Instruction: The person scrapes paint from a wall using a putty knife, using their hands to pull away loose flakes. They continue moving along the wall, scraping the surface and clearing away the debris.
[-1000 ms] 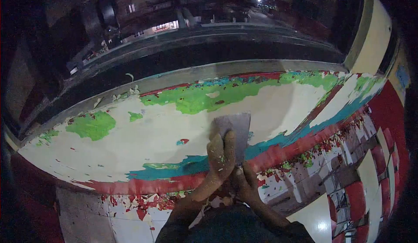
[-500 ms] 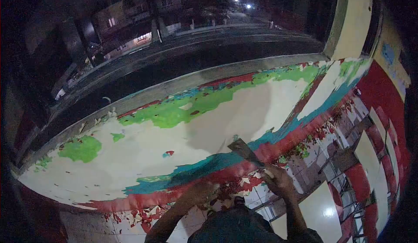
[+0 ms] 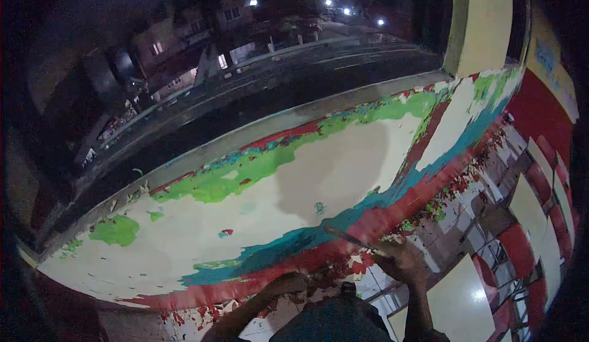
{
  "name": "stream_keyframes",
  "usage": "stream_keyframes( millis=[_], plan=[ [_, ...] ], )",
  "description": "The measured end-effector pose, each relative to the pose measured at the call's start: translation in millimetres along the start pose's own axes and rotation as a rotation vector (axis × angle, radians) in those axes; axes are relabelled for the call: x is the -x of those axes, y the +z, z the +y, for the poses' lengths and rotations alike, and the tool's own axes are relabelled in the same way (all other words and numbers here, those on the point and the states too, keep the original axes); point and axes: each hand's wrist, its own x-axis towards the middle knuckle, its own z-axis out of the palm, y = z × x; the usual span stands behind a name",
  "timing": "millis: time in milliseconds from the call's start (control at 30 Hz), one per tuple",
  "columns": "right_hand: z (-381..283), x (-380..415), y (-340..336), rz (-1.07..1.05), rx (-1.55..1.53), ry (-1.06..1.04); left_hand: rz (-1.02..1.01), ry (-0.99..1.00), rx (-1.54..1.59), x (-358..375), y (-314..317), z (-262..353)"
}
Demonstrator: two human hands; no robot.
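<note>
My right hand (image 3: 397, 258) is closed round the handle of a scraper (image 3: 345, 236). The scraper's flat blade points up and left, its tip overlapping the teal band of the wall (image 3: 245, 225), turned nearly edge-on to me. My left hand (image 3: 292, 282) is low in front of the wall's red band, dark and with its fingers indistinct. The wall shows bare cream patches between peeling green, teal and red paint. A small teal fleck (image 3: 319, 207) lies on the cream part above the blade.
Paint flakes (image 3: 435, 210) litter the tiled floor along the wall's foot. White tables (image 3: 460, 299) and red chairs (image 3: 515, 250) stand on the right. Above the wall runs a ledge (image 3: 270, 120), with a dark street and lights beyond. A cream pillar (image 3: 481, 23) rises at the upper right.
My right hand has moved slightly right and down in the view; the scraper has turned from showing its flat face to nearly edge-on. The whole view has shifted a little.
</note>
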Motion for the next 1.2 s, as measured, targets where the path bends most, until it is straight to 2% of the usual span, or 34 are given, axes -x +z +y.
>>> stream_keyframes(
  millis=[67,100,133,167,200,267,400,467,567,667,767,900,1033,1200],
  plan=[
    [7.2,5.0,4.5,-0.084,-0.068,0.053,0.202,0.035,-0.041,1.7,1.5,-1.5],
    [7.4,4.7,4.5,-0.057,-0.056,0.057,0.333,0.077,-0.049,11.8,-13.8,5.8],
    [6.3,3.5,3.2,-0.031,-0.044,0.058,0.492,0.130,-0.072,26.5,-33.9,17.6],
    [6.6,0.5,2.2,-0.007,-0.029,0.053,0.657,0.181,-0.097,54.4,-79.5,43.6],
    [9.1,0.1,8.3,0.057,-0.337,0.041,0.821,0.230,-0.121,80.8,-123.8,67.5],
    [14.2,1.6,29.6,0.182,-0.956,0.027,1.049,0.173,-0.311,120.4,-192.1,94.0],
    [-26.5,-42.1,40.8,0.224,-1.113,0.004,1.602,0.047,-0.696,146.3,-267.7,115.9],
    [-66.3,-63.0,25.6,0.155,-1.332,-0.033,1.731,-0.003,-0.835,158.5,-305.7,129.8],
    [-82.9,-77.5,34.2,0.168,-1.294,-0.003,1.775,-0.138,-0.994,164.4,-340.6,136.5],
    [-96.3,-82.8,31.1,0.063,-1.469,0.038,1.640,-0.197,-0.989,178.7,-356.4,139.9],
    [-99.7,-93.6,31.5,-0.026,-1.445,-0.038,1.543,-0.162,-1.068,184.1,-364.3,140.9],
    [-110.1,-107.8,31.6,-0.058,-1.457,-0.037,1.399,-0.164,-1.137,194.7,-372.8,142.9],
    [-118.5,-112.6,27.5,-0.032,-1.511,-0.087,1.384,-0.135,-1.132,200.8,-377.2,139.4],
    [-113.4,-117.6,29.2,0.011,-1.470,0.008,1.377,-0.134,-1.031,199.6,-377.9,142.1]
  ],
)
